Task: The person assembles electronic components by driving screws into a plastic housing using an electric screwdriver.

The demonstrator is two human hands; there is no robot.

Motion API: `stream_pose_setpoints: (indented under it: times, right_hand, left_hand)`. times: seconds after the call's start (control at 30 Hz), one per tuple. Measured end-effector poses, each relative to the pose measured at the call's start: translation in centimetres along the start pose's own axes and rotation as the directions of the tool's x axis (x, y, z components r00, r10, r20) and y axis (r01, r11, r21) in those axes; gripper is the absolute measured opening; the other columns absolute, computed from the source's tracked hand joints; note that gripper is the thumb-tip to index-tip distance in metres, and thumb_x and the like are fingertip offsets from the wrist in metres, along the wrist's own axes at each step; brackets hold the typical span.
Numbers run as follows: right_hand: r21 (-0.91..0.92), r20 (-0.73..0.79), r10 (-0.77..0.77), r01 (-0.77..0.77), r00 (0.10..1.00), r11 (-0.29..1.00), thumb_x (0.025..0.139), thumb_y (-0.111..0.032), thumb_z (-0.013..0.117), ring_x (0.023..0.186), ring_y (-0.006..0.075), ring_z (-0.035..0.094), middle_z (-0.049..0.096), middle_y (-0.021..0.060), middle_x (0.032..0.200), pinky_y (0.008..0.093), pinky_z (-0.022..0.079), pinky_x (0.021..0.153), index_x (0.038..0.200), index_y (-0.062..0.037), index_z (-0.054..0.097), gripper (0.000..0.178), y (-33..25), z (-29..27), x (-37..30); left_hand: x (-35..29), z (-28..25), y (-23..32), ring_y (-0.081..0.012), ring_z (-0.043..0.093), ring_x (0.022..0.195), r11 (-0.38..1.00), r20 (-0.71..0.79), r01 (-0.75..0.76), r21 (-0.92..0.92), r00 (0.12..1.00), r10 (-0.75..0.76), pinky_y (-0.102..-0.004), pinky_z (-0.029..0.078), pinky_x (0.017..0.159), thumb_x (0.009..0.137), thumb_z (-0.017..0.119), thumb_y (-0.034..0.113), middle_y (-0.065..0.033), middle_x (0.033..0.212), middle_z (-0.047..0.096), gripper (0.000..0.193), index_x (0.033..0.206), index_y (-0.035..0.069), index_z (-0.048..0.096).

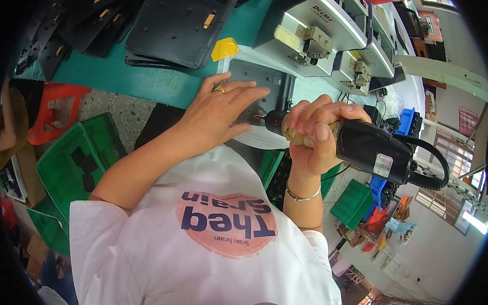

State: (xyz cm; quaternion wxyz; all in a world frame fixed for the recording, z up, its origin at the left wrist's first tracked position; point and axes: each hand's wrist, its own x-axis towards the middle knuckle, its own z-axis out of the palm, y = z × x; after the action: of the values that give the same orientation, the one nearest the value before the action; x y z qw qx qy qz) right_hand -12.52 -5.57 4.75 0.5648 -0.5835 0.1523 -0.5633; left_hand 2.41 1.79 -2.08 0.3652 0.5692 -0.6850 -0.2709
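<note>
My right hand (319, 128) is wrapped round a black electric screwdriver (368, 149) with tape on its grip and a cable looping from its back end. Its thin bit points left and meets or hovers just over a flat black plastic panel (268, 81); I cannot tell whether it touches. My left hand (219, 106), with a ring on one finger, rests with its fingers spread over the panel's left part. Just beyond the left hand lies a yellow piece (225, 48) at the edge of a stack of black panels (178, 29).
More black panels (93, 18) lie heaped at the far left of the green table (123, 78). Grey-white machines with metal heads (312, 42) stand at the back right. A green crate (80, 157) and a red stool (54, 111) are at the left. Another person's arm (7, 117) shows at the left rim.
</note>
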Motion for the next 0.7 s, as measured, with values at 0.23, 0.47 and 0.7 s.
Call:
stream_pose_setpoints:
  times: [0.23,0.47,0.7]
  right_hand:
    - [-0.004,0.023,0.028,-0.028,0.999,1.0,0.085,-0.006,0.07,0.055,0.0175,0.05,0.051,0.006,0.065,0.0331,0.049,0.052,0.116,-0.007,0.039,0.044,0.6,-0.2,-0.3]
    - [-0.084,0.033,0.032,-0.029,0.999,0.996,0.084,-0.008,0.072,0.054,0.0172,0.05,0.051,0.0058,0.063,0.0331,0.05,0.053,0.116,-0.0072,0.038,0.046,0.7,0.1,-0.5]
    - [-0.201,0.021,-0.055,0.058,0.998,0.978,0.081,-0.005,0.074,0.053,0.0171,0.055,0.055,0.0075,0.065,0.0313,0.051,0.055,0.111,-0.0054,0.039,0.046,1.7,0.7,-1.0]
  left_hand:
    - [0.0,0.2,-0.1,-0.0208,0.048,0.128,1.0,-0.001,-0.006,-0.009,1.0,0.006,-0.0459,0.025,0.111,0.073,0.078,0.016,-0.0066,0.128,0.059,0.07,0.135,0.015,0.046]
    - [0.0,0.1,-0.2,-0.0211,0.049,0.127,1.0,-0.008,0.002,-0.009,1.0,-0.002,-0.0454,0.024,0.111,0.073,0.078,0.017,-0.0084,0.129,0.058,0.07,0.135,0.016,0.046]
    - [-0.1,0.3,-0.2,-0.0217,0.049,0.127,1.0,-0.023,-0.022,0.004,1.0,0.022,-0.0458,0.025,0.111,0.072,0.079,0.017,-0.0083,0.128,0.058,0.071,0.136,0.016,0.045]
